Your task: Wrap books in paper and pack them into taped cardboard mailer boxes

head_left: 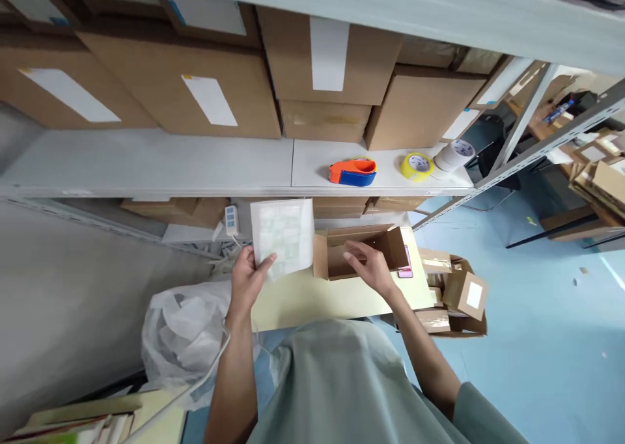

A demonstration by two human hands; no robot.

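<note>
My left hand grips a flat white, translucent packet by its lower left edge, thumb on the front. Pale greenish shapes show faintly through its wrapping; I cannot tell what they are. Just right of the packet, an open cardboard box lies on the pale yellow table. Over the box's opening hovers my right hand, its fingers loosely bent and apart, with nothing seen in them. Part of the box's inside is hidden by that hand.
An orange and blue tape dispenser, a yellow tape roll and white rolls stand on the shelf. A phone lies beside the box. A bag of white wrapping is at left, a carton of small boxes at right.
</note>
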